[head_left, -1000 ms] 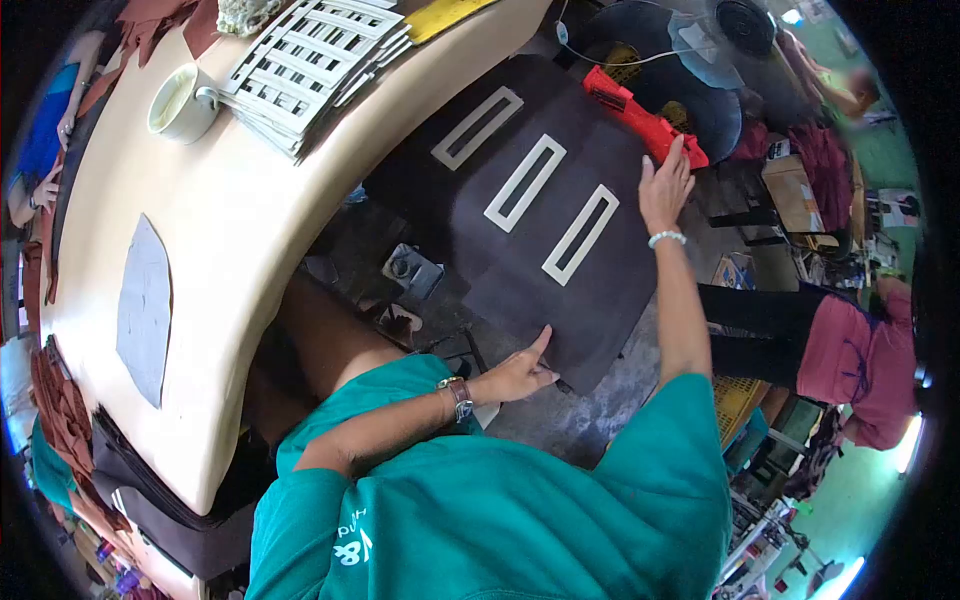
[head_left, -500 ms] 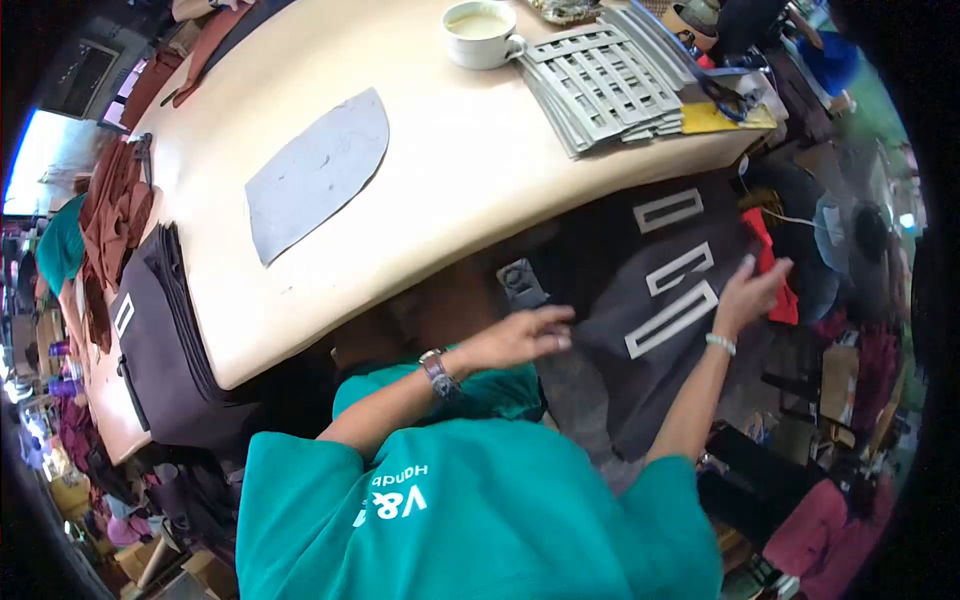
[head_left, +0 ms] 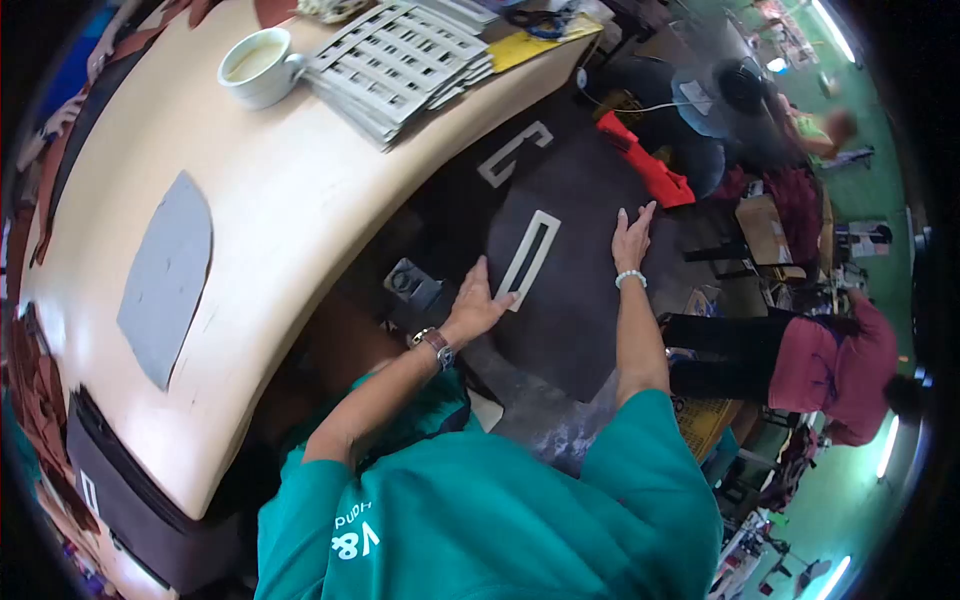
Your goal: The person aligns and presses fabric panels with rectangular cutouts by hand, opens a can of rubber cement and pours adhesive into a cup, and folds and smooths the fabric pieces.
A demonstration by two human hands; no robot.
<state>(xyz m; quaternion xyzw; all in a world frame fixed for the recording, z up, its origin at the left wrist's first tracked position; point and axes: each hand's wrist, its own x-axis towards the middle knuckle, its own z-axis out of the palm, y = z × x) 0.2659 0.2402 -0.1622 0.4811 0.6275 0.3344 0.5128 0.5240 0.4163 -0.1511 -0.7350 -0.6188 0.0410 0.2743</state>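
My left hand, with a watch on its wrist, has its fingers spread. Its thumb lies at the lower end of a pale rectangular frame with a long slot. That frame rests on a large dark sheet, leather or fabric, in front of me. At the sheet's upper right edge is my right hand, fingers stretched out and apart, a bead bracelet on the wrist. Behind, a second pale frame lies on dark material, partly covered by the sheet.
A pale table curves along the left, bearing a grey cut piece, a cup and stacked slotted grey strips. Folded dark panels hang at its near corner. A red cloth lies beyond my right hand. A person in pink stands at right.
My view has swung to the right. The dark sheet has turned and shifted, now covering part of the frames behind. My left hand has come to the long frame's lower end.
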